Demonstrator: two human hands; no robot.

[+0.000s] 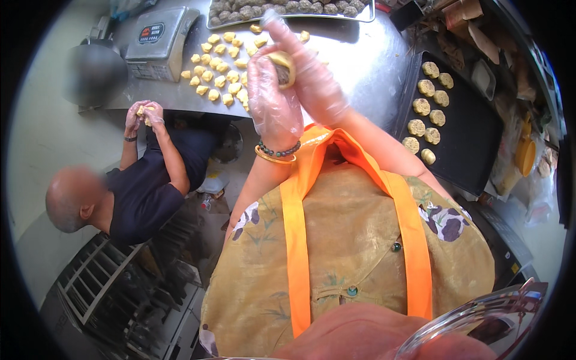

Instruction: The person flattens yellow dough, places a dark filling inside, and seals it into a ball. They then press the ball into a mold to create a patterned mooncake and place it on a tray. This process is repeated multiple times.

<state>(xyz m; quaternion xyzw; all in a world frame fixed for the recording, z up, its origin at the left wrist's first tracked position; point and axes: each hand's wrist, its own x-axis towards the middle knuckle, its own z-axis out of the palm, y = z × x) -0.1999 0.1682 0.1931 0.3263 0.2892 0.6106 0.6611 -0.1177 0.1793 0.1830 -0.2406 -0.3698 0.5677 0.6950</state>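
Note:
Both of my hands wear clear plastic gloves and meet above the steel table (369, 90). My left hand (272, 96) cups a ball of dark filling partly wrapped in yellow dough (284, 69); the dark filling shows on its near side. Against the far right side of that ball lies my right hand (315, 76), blurred, its fingers stretched out and pointing away from me. Many small yellow dough pieces (216, 63) lie to the left of my hands. Beyond them, a metal tray (288, 17) holds rows of dark filling balls (292, 6).
A digital scale (157, 42) stands at the table's left. On the right, a black baking tray (468, 135) carries several pressed round cakes (417, 128) and one smooth dough ball (428, 156). A co-worker (144, 193) at left holds dough in gloved hands. A metal rack (96, 279) stands lower left.

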